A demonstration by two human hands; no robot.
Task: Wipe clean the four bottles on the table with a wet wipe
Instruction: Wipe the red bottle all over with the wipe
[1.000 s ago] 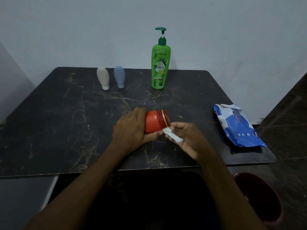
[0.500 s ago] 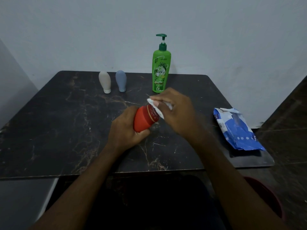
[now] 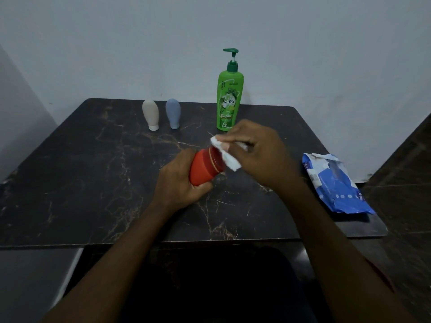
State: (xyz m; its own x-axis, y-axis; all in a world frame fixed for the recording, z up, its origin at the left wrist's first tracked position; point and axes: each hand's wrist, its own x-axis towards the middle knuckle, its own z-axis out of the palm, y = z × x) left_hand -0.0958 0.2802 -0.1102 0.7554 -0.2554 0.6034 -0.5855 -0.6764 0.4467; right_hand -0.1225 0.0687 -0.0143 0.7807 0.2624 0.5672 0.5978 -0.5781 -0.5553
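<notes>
Your left hand (image 3: pixel 179 183) grips the red bottle (image 3: pixel 202 169), now tilted up, so your right hand (image 3: pixel 261 155) can rub its pinched wipe (image 3: pixel 228 158) over the end.

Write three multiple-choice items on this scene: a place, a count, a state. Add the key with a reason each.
1. Where does the blue wipes pack lie?
A. near the table's right edge
B. at its back left corner
C. on the floor

2. How many bottles stand at the back of the table?
A. one
B. three
C. four

3. How is the red bottle?
A. upright on the table
B. lying flat on it
C. held tilted in the left hand

Key:
1 A, the pack rests at the right edge.
2 B, the cream bottle, the blue-grey bottle and the green pump bottle stand there.
3 C, the left hand grips it while the right hand holds the wet wipe to its far end.
</notes>
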